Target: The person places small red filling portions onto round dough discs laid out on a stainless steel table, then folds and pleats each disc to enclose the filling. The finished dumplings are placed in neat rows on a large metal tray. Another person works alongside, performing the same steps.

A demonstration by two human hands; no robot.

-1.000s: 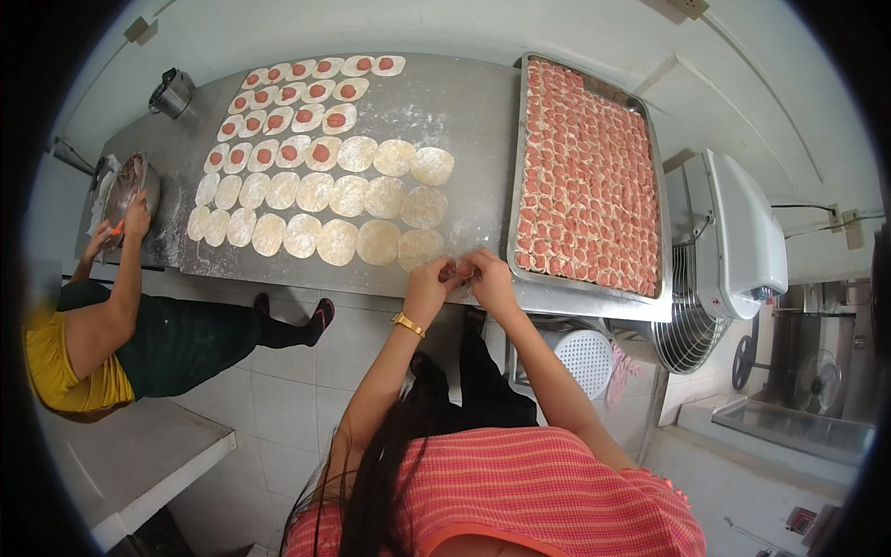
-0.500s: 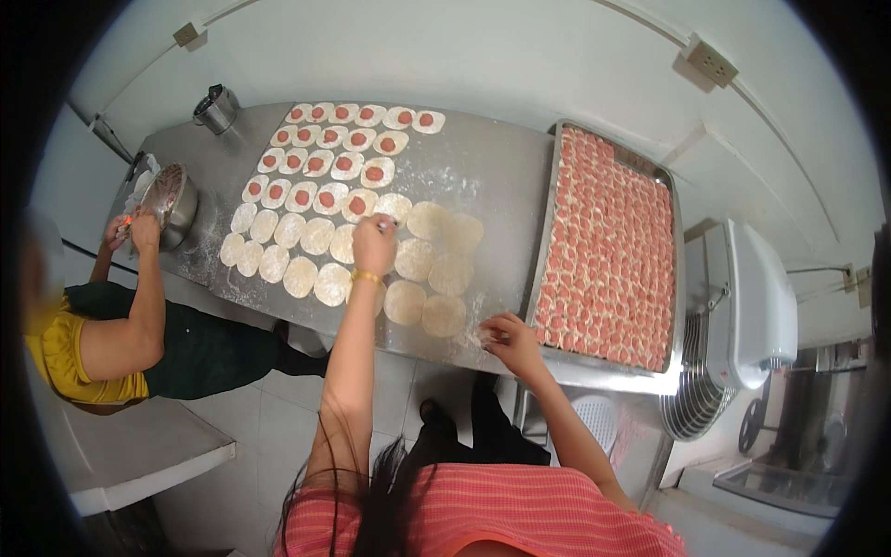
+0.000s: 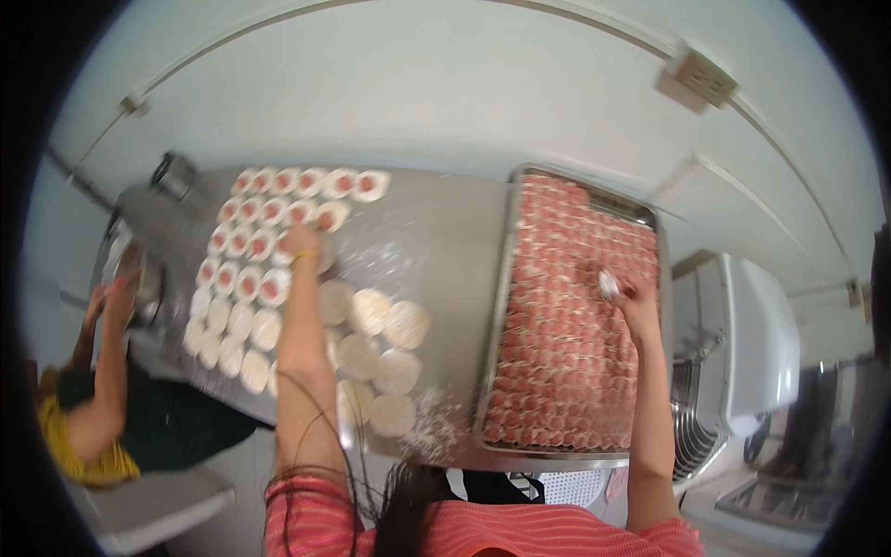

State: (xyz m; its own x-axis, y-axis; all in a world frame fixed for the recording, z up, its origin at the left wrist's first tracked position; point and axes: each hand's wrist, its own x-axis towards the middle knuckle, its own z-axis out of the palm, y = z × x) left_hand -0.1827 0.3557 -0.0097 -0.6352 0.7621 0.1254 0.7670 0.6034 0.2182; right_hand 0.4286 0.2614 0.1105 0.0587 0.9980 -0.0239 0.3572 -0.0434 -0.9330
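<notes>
My left hand (image 3: pixel 300 243) reaches down among the dough rounds topped with pink filling (image 3: pixel 249 280); motion blurs its fingers, and I cannot tell what they touch. A yellow band circles that wrist. Over the large metal tray (image 3: pixel 509 316), my right hand (image 3: pixel 637 308) pinches a small white, floury dumpling (image 3: pixel 608 284) by its side. Packed rows of open-topped dumplings with pink filling (image 3: pixel 566 353) fill most of the tray. Plain floured dough rounds (image 3: pixel 397 371) lie on the steel table (image 3: pixel 445 232) near my left forearm, some of them hidden beneath it.
A co-worker's hands (image 3: pixel 113 295) work at a metal bowl (image 3: pixel 148 292) on the left. A metal pitcher (image 3: pixel 174 176) stands at the table's far left corner. Right of the tray is a white machine with a wire guard (image 3: pixel 742 343). Loose flour (image 3: pixel 432 422) dusts the table.
My right hand has moved from the table's front edge to over the tray. My left hand has gone farther back to the filled rounds. The view has shifted too.
</notes>
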